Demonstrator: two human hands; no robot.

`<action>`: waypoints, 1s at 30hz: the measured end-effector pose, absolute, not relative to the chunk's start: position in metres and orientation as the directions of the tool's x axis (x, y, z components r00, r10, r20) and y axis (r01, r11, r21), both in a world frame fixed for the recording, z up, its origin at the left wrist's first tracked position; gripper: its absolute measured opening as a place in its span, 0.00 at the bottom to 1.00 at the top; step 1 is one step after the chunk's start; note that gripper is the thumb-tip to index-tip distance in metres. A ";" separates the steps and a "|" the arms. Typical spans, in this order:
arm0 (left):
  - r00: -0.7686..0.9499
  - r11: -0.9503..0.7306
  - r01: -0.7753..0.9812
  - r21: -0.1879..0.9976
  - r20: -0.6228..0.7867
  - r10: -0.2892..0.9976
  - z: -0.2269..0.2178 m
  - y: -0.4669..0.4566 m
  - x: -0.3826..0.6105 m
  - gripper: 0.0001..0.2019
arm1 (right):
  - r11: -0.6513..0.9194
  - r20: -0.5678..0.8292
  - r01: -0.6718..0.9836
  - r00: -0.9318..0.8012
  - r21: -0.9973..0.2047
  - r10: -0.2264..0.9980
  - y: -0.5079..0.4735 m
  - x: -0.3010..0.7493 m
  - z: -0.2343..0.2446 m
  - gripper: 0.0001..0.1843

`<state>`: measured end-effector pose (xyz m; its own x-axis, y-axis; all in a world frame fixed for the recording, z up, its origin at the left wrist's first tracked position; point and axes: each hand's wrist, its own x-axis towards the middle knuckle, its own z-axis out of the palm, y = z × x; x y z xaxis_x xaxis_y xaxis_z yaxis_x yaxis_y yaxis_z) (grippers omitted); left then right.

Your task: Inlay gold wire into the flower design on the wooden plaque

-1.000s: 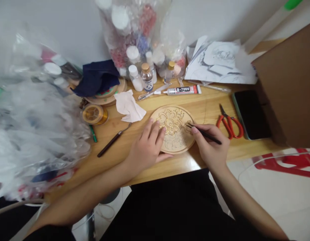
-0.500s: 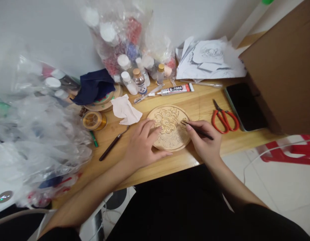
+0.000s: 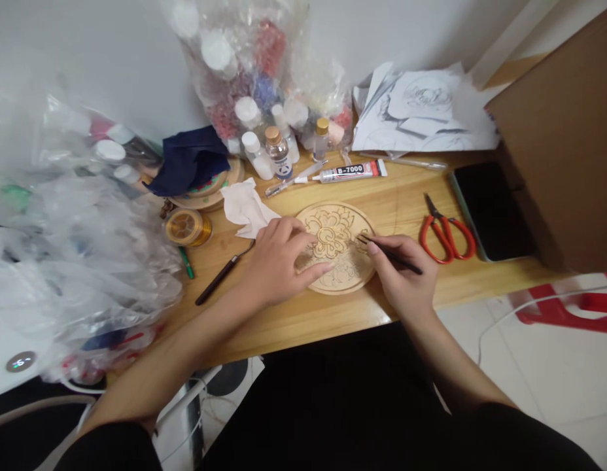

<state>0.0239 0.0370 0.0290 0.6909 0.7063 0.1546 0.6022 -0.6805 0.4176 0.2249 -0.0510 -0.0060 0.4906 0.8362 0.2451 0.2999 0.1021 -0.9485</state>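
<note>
A round wooden disc (image 3: pixel 340 286) lies on the table in front of me, with a flower pattern in raised gold-coloured outline on its upper part and thin drawn lines below. My left hand (image 3: pixel 278 261) is at the disc's left edge, fingers apart, with the thumb reaching over the disc's surface. Whether the fingertips press on it I cannot tell. Dark tweezers (image 3: pixel 394 256) are pinched in my right hand (image 3: pixel 410 275). Their tips meet a small gold-coloured outline near the disc's right edge; anything between the tips is too small to make out.
Behind the disc lie a B-7000 glue tube (image 3: pixel 352 171) and small bottles (image 3: pixel 278 154). Red-handled snips (image 3: pixel 448 237) and a phone (image 3: pixel 490 209) are at right. A tissue (image 3: pixel 247 206), wire spool (image 3: pixel 188 227) and dark-handled tool (image 3: pixel 218 280) are at left, beside plastic bags (image 3: pixel 102 261).
My left hand has shifted, its thumb moving from the disc's near edge up over the surface. The tweezers stay at the same spot on the right side. The camera view has shifted slightly.
</note>
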 end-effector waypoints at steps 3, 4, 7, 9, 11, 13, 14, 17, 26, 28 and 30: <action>0.675 -0.702 0.568 0.429 0.244 0.696 0.022 0.039 0.018 0.18 | 0.096 0.235 0.292 0.491 -0.952 0.839 -0.052 0.225 -0.006 0.06; 0.673 -0.706 0.555 0.440 0.262 0.692 0.020 0.039 0.015 0.19 | 0.094 0.232 0.290 0.490 -0.953 0.840 -0.052 0.225 -0.006 0.05; 0.685 -0.688 0.535 0.489 0.225 0.693 0.015 0.034 0.008 0.23 | 0.087 0.222 0.286 0.486 -0.954 0.846 -0.054 0.226 -0.006 0.05; 0.691 -0.673 0.548 0.497 0.184 0.699 0.016 0.026 0.006 0.25 | 0.072 0.213 0.303 0.465 -0.950 0.859 -0.054 0.229 -0.004 0.06; 0.678 -0.663 0.577 0.477 0.174 0.714 0.019 0.015 0.006 0.25 | 0.053 0.206 0.338 0.436 -0.940 0.876 -0.052 0.235 -0.002 0.07; 0.656 -0.656 0.608 0.447 0.184 0.732 0.023 0.004 0.008 0.24 | 0.047 0.210 0.370 0.415 -0.928 0.885 -0.048 0.244 0.001 0.06; 0.650 -0.658 0.620 0.428 0.190 0.736 0.025 0.000 0.009 0.23 | 0.052 0.219 0.384 0.405 -0.922 0.888 -0.046 0.248 0.004 0.06; 0.663 -0.700 0.624 0.347 0.239 0.710 0.025 -0.005 0.012 0.20 | 0.135 0.293 0.442 0.311 -0.887 0.904 -0.040 0.259 0.012 0.06; 0.733 -0.832 0.494 0.252 0.394 0.555 0.010 0.010 0.013 0.12 | 0.323 0.282 0.482 -0.158 -0.815 0.946 -0.032 0.240 0.027 0.06; 0.738 -0.837 0.486 0.253 0.395 0.548 0.009 0.010 0.012 0.12 | 0.302 0.258 0.492 -0.157 -0.817 0.953 -0.031 0.237 0.025 0.07; 0.741 -0.837 0.482 0.260 0.389 0.547 0.008 0.010 0.011 0.12 | 0.277 0.234 0.487 -0.148 -0.828 0.961 -0.031 0.234 0.024 0.08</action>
<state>0.0108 0.0103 0.0084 0.7412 0.5474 0.3885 0.4816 -0.8369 0.2602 0.2341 -0.0311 0.0236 -0.1484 0.9610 0.2335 0.4871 0.2765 -0.8284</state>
